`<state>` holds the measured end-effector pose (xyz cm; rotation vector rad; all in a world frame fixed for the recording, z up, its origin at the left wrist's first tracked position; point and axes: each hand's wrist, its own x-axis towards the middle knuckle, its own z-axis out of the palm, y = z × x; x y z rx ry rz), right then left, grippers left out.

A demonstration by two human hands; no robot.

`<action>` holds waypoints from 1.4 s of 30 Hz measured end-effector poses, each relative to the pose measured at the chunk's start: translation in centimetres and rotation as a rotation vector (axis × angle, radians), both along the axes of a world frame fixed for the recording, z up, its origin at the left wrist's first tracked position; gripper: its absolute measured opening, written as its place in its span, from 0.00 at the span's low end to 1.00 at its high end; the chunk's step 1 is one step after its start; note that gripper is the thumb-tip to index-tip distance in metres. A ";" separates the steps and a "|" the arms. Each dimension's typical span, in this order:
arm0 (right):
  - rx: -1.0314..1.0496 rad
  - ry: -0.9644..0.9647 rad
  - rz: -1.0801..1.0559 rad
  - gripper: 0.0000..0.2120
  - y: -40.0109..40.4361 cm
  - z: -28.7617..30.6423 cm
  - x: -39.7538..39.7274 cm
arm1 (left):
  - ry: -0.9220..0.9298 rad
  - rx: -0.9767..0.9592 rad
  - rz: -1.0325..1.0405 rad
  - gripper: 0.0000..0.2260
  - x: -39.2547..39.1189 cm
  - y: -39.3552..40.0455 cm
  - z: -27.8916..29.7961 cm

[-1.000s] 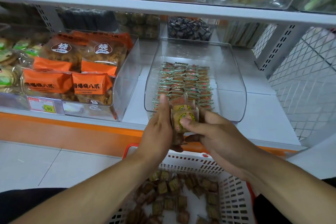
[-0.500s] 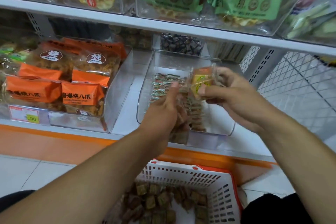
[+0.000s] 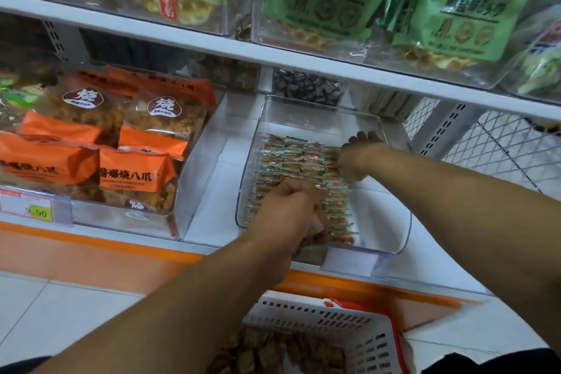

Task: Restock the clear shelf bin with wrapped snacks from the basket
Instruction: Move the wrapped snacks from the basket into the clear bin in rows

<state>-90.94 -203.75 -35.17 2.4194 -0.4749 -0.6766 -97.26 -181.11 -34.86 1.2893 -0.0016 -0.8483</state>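
Hands reach into the clear shelf bin (image 3: pixel 391 191); left hand (image 3: pixel 291 209) grips a clutch of wrapped snacks (image 3: pixel 315 229) at the front of the rows (image 3: pixel 300 161); right hand (image 3: pixel 355 158) rests blurred on the far rows, grip unclear; white basket (image 3: pixel 358 331) below holds more snacks.

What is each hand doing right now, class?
Left hand: curled around wrapped snacks at the clear bin's front.
Right hand: blurred among the rows; grip cannot be told.
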 end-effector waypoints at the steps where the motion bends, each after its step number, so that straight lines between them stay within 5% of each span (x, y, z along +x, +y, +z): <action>1: -0.048 0.022 0.011 0.19 -0.1 -0.6 -0.1 | -0.001 0.006 -0.011 0.05 0.0 0.0 -0.1; 6: -0.046 0.048 -0.025 0.23 0.5 -2.0 -0.4 | 0.013 0.026 -0.018 0.06 -0.1 0.0 -0.1; 9: 0.021 -0.013 -0.120 0.35 1.0 -1.6 -0.2 | 0.031 0.019 -0.021 0.08 -0.1 0.0 -0.1; 13: -0.118 -0.085 -0.065 0.22 1.0 -0.3 -0.7 | 0.044 0.022 -0.021 0.07 -0.2 0.1 0.1; 17: -0.110 0.007 -0.023 0.20 1.2 -0.7 -1.7 | 0.066 0.012 -0.040 0.05 -0.2 0.2 0.7; 20: -0.054 -0.109 0.059 0.17 2.4 1.2 -2.6 | 0.025 -0.043 -0.015 0.13 -0.2 0.3 1.1; 23: 0.243 -0.424 0.159 0.18 3.6 3.7 -4.7 | 0.039 -0.122 0.070 0.20 -0.2 0.1 1.6; 27: 1.122 -0.715 -0.043 0.22 6.5 5.6 -10.8 | -0.077 -0.127 0.043 0.21 -0.1 1.1 1.5; 30: 1.549 -0.808 -0.145 0.32 8.5 4.2 -14.5 | -0.136 -0.133 0.040 0.20 -0.2 1.4 1.2; 37: 1.736 -0.935 -0.214 0.30 8.4 1.7 -15.7 | -0.177 -0.150 -0.115 0.23 -0.8 1.5 -0.3; 42: 1.569 -0.807 -0.190 0.29 8.3 2.1 -15.7 | -0.378 -0.021 -0.165 0.28 -0.9 0.8 -1.7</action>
